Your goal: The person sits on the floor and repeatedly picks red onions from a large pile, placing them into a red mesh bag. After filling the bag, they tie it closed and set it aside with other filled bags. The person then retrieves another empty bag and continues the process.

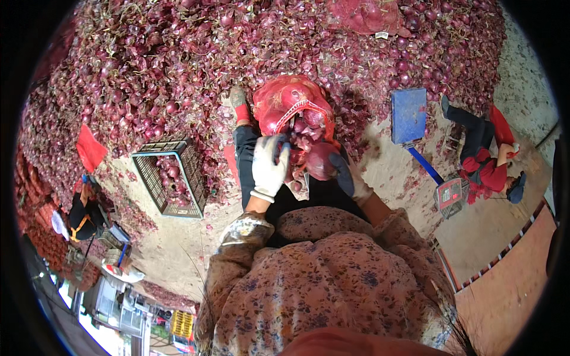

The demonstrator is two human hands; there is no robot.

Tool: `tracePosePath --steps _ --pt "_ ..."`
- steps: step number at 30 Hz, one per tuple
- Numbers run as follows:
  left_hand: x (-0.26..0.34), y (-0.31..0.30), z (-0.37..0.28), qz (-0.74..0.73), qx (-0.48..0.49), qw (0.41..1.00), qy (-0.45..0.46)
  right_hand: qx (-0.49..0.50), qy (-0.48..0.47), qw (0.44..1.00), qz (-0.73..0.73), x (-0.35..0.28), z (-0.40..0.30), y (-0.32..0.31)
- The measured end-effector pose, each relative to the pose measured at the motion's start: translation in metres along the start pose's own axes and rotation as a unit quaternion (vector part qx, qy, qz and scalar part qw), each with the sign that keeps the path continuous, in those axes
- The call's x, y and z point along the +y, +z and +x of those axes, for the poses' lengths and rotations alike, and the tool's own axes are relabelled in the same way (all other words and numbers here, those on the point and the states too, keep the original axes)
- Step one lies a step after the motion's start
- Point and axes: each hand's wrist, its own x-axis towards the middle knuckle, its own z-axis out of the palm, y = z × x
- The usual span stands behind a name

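A red mesh sack [285,100] filled with red onions stands before me between my legs, its mouth turned towards me with a white-stitched edge. My left hand [270,167], in a white glove with dark fingertips, is at the near left of the sack's mouth, fingers bent; whether it grips anything is unclear. In a dark-palmed glove, my right hand [349,175] holds a large red onion [321,161] from its right side. More onions and loose skins show inside the mouth, and a smaller onion [296,186] lies just below, between the hands.
Heaped red onions and skins [178,66] cover the floor ahead. A plastic crate [200,178] holding onions lies at left. At right is a platform scale [409,115]. One person [485,155] sits beyond it, another person [84,218] at far left. Another mesh sack [365,15] lies ahead.
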Motion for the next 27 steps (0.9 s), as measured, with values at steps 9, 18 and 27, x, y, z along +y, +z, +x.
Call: tracePosePath --steps 9,18,27 --pt "-0.065 0.092 -0.032 0.013 0.182 0.961 -0.209 0.032 -0.057 0.987 -0.147 -0.100 0.003 -0.001" --pt "-0.018 0.036 -0.043 0.006 0.030 0.992 -0.121 -0.038 -0.151 0.737 -0.657 0.076 0.101 0.051" --pt "0.000 0.095 -0.039 0.167 -0.037 0.979 0.113 0.085 0.106 0.990 0.043 -0.041 0.018 -0.014"
